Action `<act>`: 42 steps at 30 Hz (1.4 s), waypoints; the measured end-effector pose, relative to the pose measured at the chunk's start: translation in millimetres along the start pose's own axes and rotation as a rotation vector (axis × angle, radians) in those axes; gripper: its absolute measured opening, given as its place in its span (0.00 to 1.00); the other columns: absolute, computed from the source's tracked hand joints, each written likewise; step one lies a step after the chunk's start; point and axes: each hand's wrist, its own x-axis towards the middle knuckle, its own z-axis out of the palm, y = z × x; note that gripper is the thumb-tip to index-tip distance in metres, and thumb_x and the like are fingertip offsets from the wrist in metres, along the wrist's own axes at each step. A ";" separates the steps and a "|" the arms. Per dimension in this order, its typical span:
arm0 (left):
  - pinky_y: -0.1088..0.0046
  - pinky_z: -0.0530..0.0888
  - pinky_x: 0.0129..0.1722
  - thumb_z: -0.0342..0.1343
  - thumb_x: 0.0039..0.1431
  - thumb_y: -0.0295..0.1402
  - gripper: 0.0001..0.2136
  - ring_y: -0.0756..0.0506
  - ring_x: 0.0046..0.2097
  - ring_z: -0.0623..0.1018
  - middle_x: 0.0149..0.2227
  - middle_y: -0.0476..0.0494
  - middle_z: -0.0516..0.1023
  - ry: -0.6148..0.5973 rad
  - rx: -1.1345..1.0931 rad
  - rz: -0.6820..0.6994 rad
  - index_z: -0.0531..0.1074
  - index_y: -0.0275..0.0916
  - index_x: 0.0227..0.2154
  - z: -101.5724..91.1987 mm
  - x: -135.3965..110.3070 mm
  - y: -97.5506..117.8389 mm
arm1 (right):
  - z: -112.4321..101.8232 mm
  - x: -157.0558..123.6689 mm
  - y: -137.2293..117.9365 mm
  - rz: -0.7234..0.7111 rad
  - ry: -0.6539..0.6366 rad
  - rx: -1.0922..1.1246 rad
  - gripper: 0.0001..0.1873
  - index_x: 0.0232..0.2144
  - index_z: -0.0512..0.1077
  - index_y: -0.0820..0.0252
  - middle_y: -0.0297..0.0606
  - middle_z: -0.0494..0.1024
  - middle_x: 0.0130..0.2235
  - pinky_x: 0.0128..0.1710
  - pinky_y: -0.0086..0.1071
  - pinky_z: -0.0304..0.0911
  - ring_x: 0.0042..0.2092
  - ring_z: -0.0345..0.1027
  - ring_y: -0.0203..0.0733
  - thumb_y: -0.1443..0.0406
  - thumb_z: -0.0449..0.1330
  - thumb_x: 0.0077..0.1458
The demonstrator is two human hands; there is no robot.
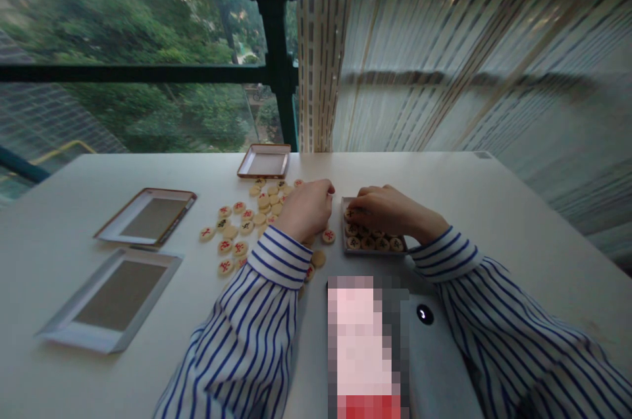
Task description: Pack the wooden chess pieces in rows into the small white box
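Observation:
My left hand (309,207) is over the right side of a loose pile of round wooden Chinese chess pieces (239,248), marked in red or black. Its fingers curl inward, and what they hold, if anything, is hidden. A red-marked piece (328,236) lies just below its fingertips. My right hand (385,207) reaches over a small grey metal box (375,253) with rows of chess pieces inside. Its closed fingers are at a chess piece (349,213) in the box's upper left corner and cover part of the box.
A small lid-like tray (264,162) stands at the table's far edge. Two shallow trays or lids (168,218) lie on the left of the white table (518,208). In front, a phone (363,340) with a blurred-out screen lies beside a grey device (434,360). A string curtain (419,76) hangs behind.

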 end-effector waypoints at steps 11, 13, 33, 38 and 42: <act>0.67 0.68 0.45 0.45 0.57 0.32 0.14 0.42 0.45 0.74 0.42 0.39 0.77 0.000 -0.009 -0.003 0.72 0.38 0.42 0.1 0.1 -0.7 | -2.0 -3.0 -0.3 -0.028 0.024 -0.025 0.13 0.34 0.72 0.58 0.41 0.74 0.37 0.33 0.32 0.54 0.38 0.68 0.43 0.62 0.48 0.58; 0.67 0.68 0.45 0.45 0.57 0.32 0.14 0.42 0.45 0.75 0.42 0.38 0.77 0.000 -0.013 -0.001 0.72 0.38 0.42 0.4 0.5 -1.2 | -0.7 -2.5 0.0 -0.034 0.027 -0.033 0.13 0.33 0.71 0.58 0.41 0.74 0.37 0.32 0.32 0.53 0.38 0.68 0.42 0.62 0.48 0.58; 0.69 0.69 0.42 0.46 0.57 0.32 0.14 0.44 0.43 0.75 0.41 0.41 0.77 0.023 0.025 -0.013 0.72 0.38 0.42 -1.5 0.0 -4.8 | -0.7 -1.7 0.0 -0.047 -0.007 -0.036 0.13 0.35 0.72 0.56 0.41 0.74 0.39 0.34 0.33 0.53 0.38 0.68 0.42 0.63 0.48 0.57; 0.67 0.70 0.42 0.46 0.56 0.32 0.13 0.43 0.43 0.75 0.41 0.40 0.78 0.058 0.002 -0.023 0.72 0.39 0.41 -4.0 -0.9 -8.8 | 1.6 -2.2 0.8 -0.057 0.023 -0.037 0.13 0.33 0.72 0.56 0.40 0.74 0.37 0.34 0.34 0.53 0.37 0.68 0.43 0.63 0.48 0.57; 0.66 0.70 0.42 0.47 0.56 0.33 0.13 0.42 0.42 0.76 0.40 0.40 0.78 0.066 -0.034 -0.038 0.73 0.39 0.40 -6.9 0.5 -14.4 | 0.8 -3.5 0.4 -0.051 0.023 -0.033 0.12 0.34 0.72 0.56 0.40 0.74 0.38 0.35 0.34 0.53 0.38 0.67 0.42 0.62 0.48 0.57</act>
